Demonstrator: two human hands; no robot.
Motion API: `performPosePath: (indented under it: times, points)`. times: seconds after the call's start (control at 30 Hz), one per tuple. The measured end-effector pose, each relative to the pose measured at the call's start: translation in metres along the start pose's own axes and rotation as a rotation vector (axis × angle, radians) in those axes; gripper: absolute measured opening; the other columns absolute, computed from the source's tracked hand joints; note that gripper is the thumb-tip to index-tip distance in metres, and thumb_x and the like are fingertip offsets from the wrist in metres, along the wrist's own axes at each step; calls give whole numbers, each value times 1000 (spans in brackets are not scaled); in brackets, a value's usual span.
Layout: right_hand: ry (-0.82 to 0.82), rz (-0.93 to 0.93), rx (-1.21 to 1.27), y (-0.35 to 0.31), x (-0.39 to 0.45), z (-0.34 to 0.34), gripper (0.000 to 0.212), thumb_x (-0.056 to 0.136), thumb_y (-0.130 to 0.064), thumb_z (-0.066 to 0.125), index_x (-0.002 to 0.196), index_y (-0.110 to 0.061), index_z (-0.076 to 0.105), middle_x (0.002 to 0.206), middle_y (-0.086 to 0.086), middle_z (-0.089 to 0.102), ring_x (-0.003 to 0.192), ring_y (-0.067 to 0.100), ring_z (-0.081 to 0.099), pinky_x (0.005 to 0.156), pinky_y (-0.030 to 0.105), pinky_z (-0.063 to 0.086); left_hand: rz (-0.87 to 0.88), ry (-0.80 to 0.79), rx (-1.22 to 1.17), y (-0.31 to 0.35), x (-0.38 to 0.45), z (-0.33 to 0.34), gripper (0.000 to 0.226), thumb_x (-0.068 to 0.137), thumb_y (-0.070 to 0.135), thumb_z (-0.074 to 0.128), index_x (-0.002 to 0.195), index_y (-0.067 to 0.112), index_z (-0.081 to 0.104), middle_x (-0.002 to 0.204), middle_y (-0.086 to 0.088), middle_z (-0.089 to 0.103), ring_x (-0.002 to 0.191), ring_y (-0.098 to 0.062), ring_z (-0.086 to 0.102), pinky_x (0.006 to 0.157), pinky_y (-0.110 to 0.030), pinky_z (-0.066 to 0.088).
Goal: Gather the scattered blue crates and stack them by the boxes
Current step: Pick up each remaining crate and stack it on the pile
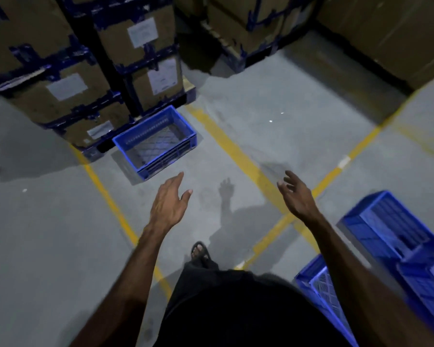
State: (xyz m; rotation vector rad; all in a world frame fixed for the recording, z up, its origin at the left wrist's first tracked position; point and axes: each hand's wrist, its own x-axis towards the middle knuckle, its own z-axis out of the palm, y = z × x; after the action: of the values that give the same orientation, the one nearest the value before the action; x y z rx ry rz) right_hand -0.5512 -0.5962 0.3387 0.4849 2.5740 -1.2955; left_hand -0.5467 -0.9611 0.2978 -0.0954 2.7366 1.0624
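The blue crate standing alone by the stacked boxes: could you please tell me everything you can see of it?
The blue crate looks like moulded plastic, rectangular and open-topped, with a solid rim, slotted side walls and a lattice bottom through which the floor shows. It stands upright and empty on the grey concrete floor, turned at an angle to the camera, its far side close against the base of the taped cardboard boxes. Neither hand touches it.

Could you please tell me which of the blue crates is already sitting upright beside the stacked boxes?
The lone blue crate ahead, open side up against the boxes; the other crates lie jumbled at right.
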Motion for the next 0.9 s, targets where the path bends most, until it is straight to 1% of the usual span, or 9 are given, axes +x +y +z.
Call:
performPosePath:
  times: [0.03, 0.1, 0.23, 0.3, 0.43, 0.57, 0.7, 0.8, 0.9]
  points:
    - [16, 8, 3, 8, -11, -6, 66, 101, -42, 59, 156, -13, 38, 148, 19, 53, 131, 35, 56, 106, 53, 47, 28, -8, 2, 9, -1, 4, 64, 104, 46, 52, 159, 20, 34, 160, -7, 41, 148, -28, 35, 122, -44, 28]
    - [51, 27, 14, 25, -34, -18, 63, 102, -38, 59, 156, -13, 38, 149, 19, 52, 132, 36, 56, 106, 50, 47, 82, -26, 9, 28, -7, 13, 65, 103, 49, 51, 159, 21, 34, 160, -6, 42, 148, -28, 35, 121, -45, 30]
    - [159, 61, 54, 63, -91, -52, 62, 103, -36, 57, 156, -12, 38, 151, 16, 51, 134, 33, 54, 107, 44, 45, 194, -85, 53, 78, -31, 39, 64, 103, 49, 51, 159, 23, 33, 160, -5, 41, 148, -25, 34, 121, -44, 30]
    - [224, 87, 78, 89, -127, -71, 62, 103, -38, 56, 157, -14, 37, 152, 15, 51, 135, 32, 53, 106, 42, 44, 259, -125, 78, 107, -49, 58, 63, 104, 48, 51, 159, 24, 33, 160, -5, 41, 148, -26, 34, 119, -43, 30]
    - [335, 168, 127, 155, -208, -107, 63, 103, -41, 56, 157, -16, 37, 152, 12, 51, 136, 30, 52, 108, 45, 44, 369, -209, 136, 155, -97, 108, 62, 104, 45, 50, 159, 22, 34, 159, -6, 43, 147, -27, 35, 117, -42, 30]
    - [448, 272, 194, 227, -303, -138, 60, 103, -36, 57, 155, -13, 40, 151, 12, 52, 136, 30, 53, 111, 46, 42, 463, -326, 150, 192, -165, 168, 63, 104, 48, 49, 160, 24, 33, 160, -4, 42, 148, -25, 34, 116, -42, 31]
    - [570, 417, 265, 292, -395, -152, 60, 102, -34, 59, 155, -13, 40, 147, 11, 56, 132, 31, 55, 110, 48, 43, 594, -468, 215, 226, -230, 224, 63, 104, 47, 50, 160, 23, 33, 160, -4, 41, 148, -25, 35, 117, -41, 31]
    - [659, 495, 338, 325, -456, -155, 61, 103, -36, 57, 157, -16, 37, 150, 9, 53, 134, 28, 54, 109, 41, 43, 698, -556, 247, 257, -265, 256, 62, 104, 43, 52, 159, 23, 33, 160, -4, 41, 148, -25, 35, 117, -38, 30]
    - [787, 563, 417, 345, -498, -158, 58, 103, -33, 57, 155, -14, 40, 148, 7, 54, 132, 26, 56, 103, 33, 40, 811, -611, 278, 291, -287, 282, 62, 103, 41, 55, 159, 23, 35, 159, -3, 43, 147, -24, 37, 117, -37, 31]
